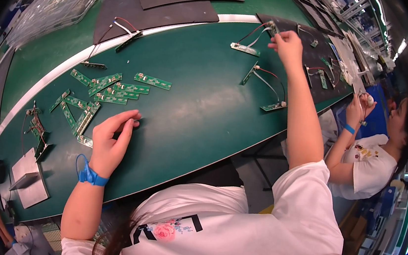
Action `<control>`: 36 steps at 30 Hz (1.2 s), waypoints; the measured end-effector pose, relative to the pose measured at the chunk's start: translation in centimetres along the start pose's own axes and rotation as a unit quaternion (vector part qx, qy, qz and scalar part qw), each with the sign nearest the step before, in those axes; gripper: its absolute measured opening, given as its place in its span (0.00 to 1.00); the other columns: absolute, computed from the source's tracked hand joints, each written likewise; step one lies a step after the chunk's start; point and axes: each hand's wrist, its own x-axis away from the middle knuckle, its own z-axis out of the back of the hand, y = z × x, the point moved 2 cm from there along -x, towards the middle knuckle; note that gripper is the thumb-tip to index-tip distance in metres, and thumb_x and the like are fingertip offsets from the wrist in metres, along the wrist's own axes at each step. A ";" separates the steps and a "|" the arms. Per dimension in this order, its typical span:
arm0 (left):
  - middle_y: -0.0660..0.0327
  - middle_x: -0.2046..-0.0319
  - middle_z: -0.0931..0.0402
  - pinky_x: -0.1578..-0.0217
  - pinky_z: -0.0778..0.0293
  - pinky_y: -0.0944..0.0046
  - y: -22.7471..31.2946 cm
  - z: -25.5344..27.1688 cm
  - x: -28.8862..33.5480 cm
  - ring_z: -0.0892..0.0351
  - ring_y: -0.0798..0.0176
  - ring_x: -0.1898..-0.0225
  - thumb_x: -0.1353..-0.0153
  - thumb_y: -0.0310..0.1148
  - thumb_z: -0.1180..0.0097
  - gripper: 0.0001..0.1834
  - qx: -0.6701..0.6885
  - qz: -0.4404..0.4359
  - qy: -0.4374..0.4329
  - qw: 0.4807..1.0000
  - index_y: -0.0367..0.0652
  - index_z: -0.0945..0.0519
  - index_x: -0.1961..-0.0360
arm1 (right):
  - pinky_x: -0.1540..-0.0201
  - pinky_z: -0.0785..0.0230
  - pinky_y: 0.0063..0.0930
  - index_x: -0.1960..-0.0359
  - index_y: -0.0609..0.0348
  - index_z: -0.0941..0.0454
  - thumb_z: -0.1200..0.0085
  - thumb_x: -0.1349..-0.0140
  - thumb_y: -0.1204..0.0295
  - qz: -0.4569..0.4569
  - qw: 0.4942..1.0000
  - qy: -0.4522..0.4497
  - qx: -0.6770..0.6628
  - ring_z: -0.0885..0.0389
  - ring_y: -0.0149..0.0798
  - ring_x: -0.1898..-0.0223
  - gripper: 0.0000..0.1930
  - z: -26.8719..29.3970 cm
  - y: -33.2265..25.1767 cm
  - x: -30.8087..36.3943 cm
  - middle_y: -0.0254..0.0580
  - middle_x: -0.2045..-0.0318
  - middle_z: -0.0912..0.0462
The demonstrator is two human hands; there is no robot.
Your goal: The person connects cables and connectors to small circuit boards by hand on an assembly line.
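Observation:
My right hand (288,47) reaches to the far right part of the table, its fingers pinched on a small circuit board (272,28). Red and white wires run from that board to a narrow strip circuit board (245,49) beside it. My left hand (113,138), with a blue wrist strap (92,176), hovers at the left over the table. Its fingers are loosely bent, the thumb apart from them, and nothing shows between them. Next to it lies a loose pile of green strip circuit boards (127,87).
Another wired pair of boards (273,106) rests near my right forearm. More wired boards lie on a black mat (316,52) at the far right. A metal plate (29,179) sits at the left end. A white rail (44,88) edges the table. A co-worker (368,150) works at the right.

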 end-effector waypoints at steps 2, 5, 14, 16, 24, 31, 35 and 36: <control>0.55 0.63 0.19 0.64 0.24 0.70 0.0 0.3 0.1 0.18 0.66 0.65 0.40 0.20 0.50 0.12 0.013 0.007 0.004 1.000 0.34 0.22 0.56 | 0.71 0.28 0.22 0.68 0.68 0.28 0.47 0.41 0.75 0.098 0.994 -0.011 -0.038 0.16 0.34 0.73 0.07 -0.3 -5.6 2.3 0.45 0.73 0.17; 0.57 0.66 0.19 0.65 0.25 0.72 0.1 0.9 0.2 0.19 0.68 0.66 0.40 0.22 0.49 0.11 0.043 0.017 0.028 0.999 0.35 0.22 0.56 | 0.71 0.30 0.19 0.66 0.66 0.25 0.44 0.42 0.74 0.163 0.981 -0.068 -0.076 0.17 0.30 0.73 0.07 -1.1 -12.2 6.0 0.39 0.74 0.18; 0.60 0.68 0.22 0.66 0.27 0.72 -0.3 3.1 -0.2 0.23 0.71 0.69 0.36 0.35 0.49 0.16 0.327 0.182 -0.116 0.920 0.34 0.23 0.53 | 0.75 0.36 0.15 0.65 0.64 0.20 0.40 0.46 0.75 0.148 0.833 -0.501 -0.183 0.25 0.23 0.76 0.08 -7.5 -20.4 16.9 0.34 0.75 0.20; 0.58 0.66 0.21 0.64 0.27 0.72 -0.4 2.8 -0.1 0.23 0.69 0.68 0.36 0.36 0.50 0.18 0.404 0.204 -0.139 0.881 0.32 0.24 0.52 | 0.75 0.36 0.14 0.66 0.64 0.19 0.39 0.46 0.75 0.135 0.786 -0.569 -0.200 0.25 0.22 0.76 0.07 -9.5 -20.8 18.2 0.33 0.76 0.21; 0.50 0.64 0.19 0.60 0.23 0.67 -0.9 3.1 -0.2 0.19 0.63 0.62 0.40 0.29 0.45 0.18 0.458 0.220 -0.305 0.806 0.29 0.25 0.52 | 0.75 0.33 0.15 0.69 0.67 0.18 0.38 0.49 0.79 0.053 0.693 -0.702 -0.156 0.25 0.23 0.78 0.06 -14.3 -20.8 20.4 0.38 0.77 0.19; 0.45 0.63 0.20 0.61 0.20 0.47 -1.7 2.9 0.1 0.18 0.48 0.60 0.51 0.28 0.35 0.26 0.511 0.272 -0.276 0.767 0.26 0.28 0.52 | 0.69 0.34 0.13 0.63 0.65 0.25 0.43 0.43 0.75 0.006 0.776 -0.602 -0.189 0.26 0.22 0.72 0.08 -14.2 -17.9 20.6 0.31 0.72 0.23; 0.43 0.64 0.20 0.60 0.19 0.54 -1.9 3.2 -0.1 0.18 0.48 0.60 0.52 0.38 0.33 0.31 0.485 0.260 -0.223 0.805 0.30 0.31 0.51 | 0.66 0.37 0.16 0.68 0.62 0.27 0.47 0.37 0.67 0.067 0.798 -0.571 -0.179 0.29 0.21 0.71 0.09 -13.5 -16.5 19.5 0.29 0.73 0.26; 0.42 0.64 0.20 0.60 0.20 0.56 -1.8 3.4 -0.3 0.18 0.48 0.60 0.52 0.41 0.32 0.33 0.473 0.246 -0.202 0.822 0.31 0.32 0.50 | 0.65 0.37 0.16 0.67 0.62 0.27 0.49 0.36 0.66 0.080 0.787 -0.586 -0.175 0.29 0.21 0.71 0.11 -13.5 -16.1 19.3 0.29 0.73 0.26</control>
